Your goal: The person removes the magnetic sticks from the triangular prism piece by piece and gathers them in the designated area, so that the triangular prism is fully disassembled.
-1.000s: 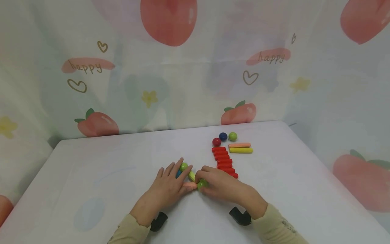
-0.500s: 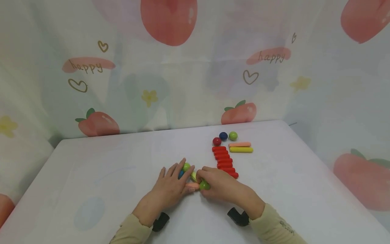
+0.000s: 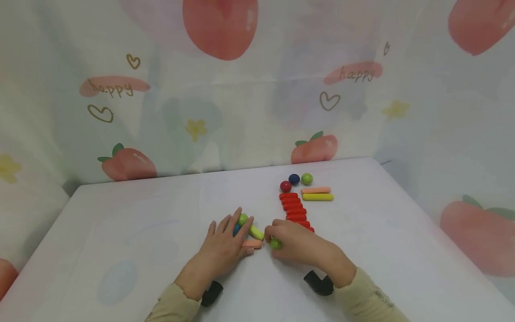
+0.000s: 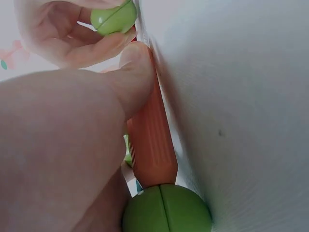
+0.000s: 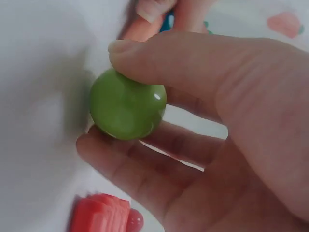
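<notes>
I have the left hand with its grip spread wide, thumb on a peach stick; the right hand has its grip pinching a green ball, near that stick but apart. White table runs leftward to its edge. Beyond, red sticks line up, then three balls near the far edge.

Curtained nook, kind of building unclear: white table, fruit-print "happy" cloth behind and beside.
</notes>
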Demonstrator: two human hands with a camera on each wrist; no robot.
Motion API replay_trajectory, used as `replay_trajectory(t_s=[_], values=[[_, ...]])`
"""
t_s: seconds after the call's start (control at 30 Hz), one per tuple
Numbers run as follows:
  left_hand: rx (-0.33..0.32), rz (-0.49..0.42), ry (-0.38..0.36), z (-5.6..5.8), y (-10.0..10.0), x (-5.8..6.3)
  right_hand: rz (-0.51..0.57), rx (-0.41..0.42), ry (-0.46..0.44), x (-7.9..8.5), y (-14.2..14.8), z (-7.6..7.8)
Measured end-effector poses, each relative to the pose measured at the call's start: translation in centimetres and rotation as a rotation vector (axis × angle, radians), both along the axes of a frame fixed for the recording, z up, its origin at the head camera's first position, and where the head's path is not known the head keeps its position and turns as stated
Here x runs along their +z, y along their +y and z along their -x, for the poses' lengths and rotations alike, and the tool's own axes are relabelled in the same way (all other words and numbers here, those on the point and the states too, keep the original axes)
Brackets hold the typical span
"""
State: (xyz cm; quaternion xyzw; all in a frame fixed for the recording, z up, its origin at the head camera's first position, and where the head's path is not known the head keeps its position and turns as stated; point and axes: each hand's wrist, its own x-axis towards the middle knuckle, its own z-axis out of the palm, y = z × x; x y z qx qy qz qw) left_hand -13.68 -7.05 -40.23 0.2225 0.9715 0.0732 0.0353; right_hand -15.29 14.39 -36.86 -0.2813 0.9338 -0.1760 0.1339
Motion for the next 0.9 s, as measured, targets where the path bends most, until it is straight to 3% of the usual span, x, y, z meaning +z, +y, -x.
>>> replay_trajectory(t_s=[0.43, 0.63, 0.83, 0.9], values=[[0.000, 0.015, 0.011, 0.1, 0.1, -0.2, 0.122, -0.024, 0.027, 1.4, 1.8, 0.8], [0.023, -0.041, -0.071, 0.3, 0.1, 0.6, 0.160, 0.007, 0.085, 1.4, 2.5, 1.2], [0.007, -0.204, -0.226, 0.7, -0.6, 1.3, 0.184, 0.003, 0.140, 1.4, 2.8, 1.3], [-0.012, -0.249, -0.242, 0.9, -1.1, 1.3, 0.192, -0.008, 0.162, 1.4, 2.9, 1.4]])
